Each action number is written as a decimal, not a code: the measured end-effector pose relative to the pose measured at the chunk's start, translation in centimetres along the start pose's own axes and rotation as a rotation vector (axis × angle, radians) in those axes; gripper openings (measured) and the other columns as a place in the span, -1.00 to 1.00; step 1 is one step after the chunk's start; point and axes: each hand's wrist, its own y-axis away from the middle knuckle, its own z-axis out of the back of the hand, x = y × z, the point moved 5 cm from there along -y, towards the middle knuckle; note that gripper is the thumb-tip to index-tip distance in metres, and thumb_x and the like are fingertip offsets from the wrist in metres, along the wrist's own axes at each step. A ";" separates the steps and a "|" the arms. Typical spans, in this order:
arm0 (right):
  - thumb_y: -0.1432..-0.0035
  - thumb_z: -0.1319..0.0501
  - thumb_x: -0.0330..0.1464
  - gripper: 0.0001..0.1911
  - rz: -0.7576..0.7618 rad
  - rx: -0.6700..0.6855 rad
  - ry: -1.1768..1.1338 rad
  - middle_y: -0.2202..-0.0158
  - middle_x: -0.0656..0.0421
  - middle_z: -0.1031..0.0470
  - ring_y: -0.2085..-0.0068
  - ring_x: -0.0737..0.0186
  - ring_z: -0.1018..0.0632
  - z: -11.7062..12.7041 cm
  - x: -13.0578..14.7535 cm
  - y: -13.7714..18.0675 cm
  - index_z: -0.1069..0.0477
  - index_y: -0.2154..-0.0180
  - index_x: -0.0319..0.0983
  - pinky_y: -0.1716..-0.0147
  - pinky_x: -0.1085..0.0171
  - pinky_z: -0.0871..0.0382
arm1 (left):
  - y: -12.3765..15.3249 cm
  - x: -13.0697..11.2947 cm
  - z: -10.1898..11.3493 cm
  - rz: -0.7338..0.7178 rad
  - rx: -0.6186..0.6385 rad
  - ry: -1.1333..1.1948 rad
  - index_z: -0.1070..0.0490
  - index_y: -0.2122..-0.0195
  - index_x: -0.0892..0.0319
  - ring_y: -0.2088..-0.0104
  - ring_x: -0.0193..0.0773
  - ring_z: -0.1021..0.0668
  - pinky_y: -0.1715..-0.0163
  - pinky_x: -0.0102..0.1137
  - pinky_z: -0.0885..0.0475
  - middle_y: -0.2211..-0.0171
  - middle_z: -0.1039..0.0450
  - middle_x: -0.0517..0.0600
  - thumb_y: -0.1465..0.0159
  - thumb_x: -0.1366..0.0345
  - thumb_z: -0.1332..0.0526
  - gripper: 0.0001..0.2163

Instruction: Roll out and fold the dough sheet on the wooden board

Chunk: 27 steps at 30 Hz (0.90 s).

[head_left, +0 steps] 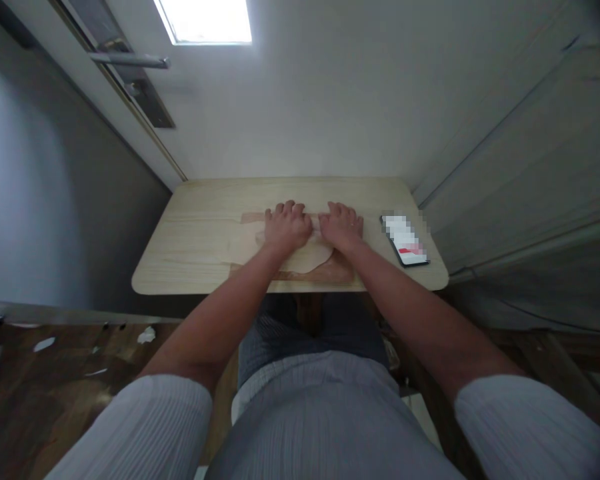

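My left hand (pixel 289 225) lies palm down on a thin, pale sheet (pixel 305 258) with a rounded edge, its fingers apart and a little bent. Beside it, my right hand (pixel 342 225) presses down the same way near the far right part of the sheet, with a ring on one finger. A narrow pale pink strip shows between the two thumbs. Under the pale sheet lies a brownish, translucent sheet (pixel 337 268), showing along the near and far sides. What lies directly beneath my palms is hidden, and I cannot tell the material of either sheet.
The light wooden tabletop (pixel 200 233) has rounded corners. A phone (pixel 405 241) with a lit, blurred screen rests at its right. Behind stands a white door with a metal handle (pixel 130 60) and a bright window (pixel 205 20). Scraps (pixel 147 335) litter the floor at left.
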 end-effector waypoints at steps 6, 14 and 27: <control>-0.35 0.02 -0.25 -0.47 0.040 -0.042 0.023 -0.30 -0.07 -0.31 -0.28 -0.15 -0.28 0.8 0.0 3.0 -0.23 -0.29 -0.26 -0.25 -0.25 -0.03 | 2.5 -0.7 0.3 0.022 0.004 -0.004 -0.27 -0.27 0.03 -0.28 0.06 -0.28 -0.25 0.10 -0.10 -0.35 -0.22 0.09 -0.45 0.09 0.16 -0.54; -0.43 0.16 -0.20 -0.49 0.147 -0.079 0.070 -0.30 -0.05 -0.33 -0.33 -0.12 -0.22 1.0 -0.6 7.6 -0.38 -0.17 -0.24 -0.27 -0.26 0.03 | 7.0 -1.7 0.7 -0.032 -0.046 0.015 -0.30 -0.28 0.05 -0.36 0.04 -0.22 -0.29 0.10 -0.06 -0.37 -0.22 0.06 -0.47 0.05 0.19 -0.50; -0.43 0.11 -0.21 -0.50 0.117 -0.123 0.048 -0.27 -0.10 -0.36 -0.36 -0.17 -0.20 1.5 -0.7 10.6 -0.36 -0.19 -0.30 -0.28 -0.34 0.10 | 11.2 -2.2 0.9 -0.109 -0.085 0.077 -0.18 -0.37 0.02 -0.38 -0.04 -0.22 -0.34 0.14 0.05 -0.36 -0.23 0.02 -0.49 0.06 0.17 -0.51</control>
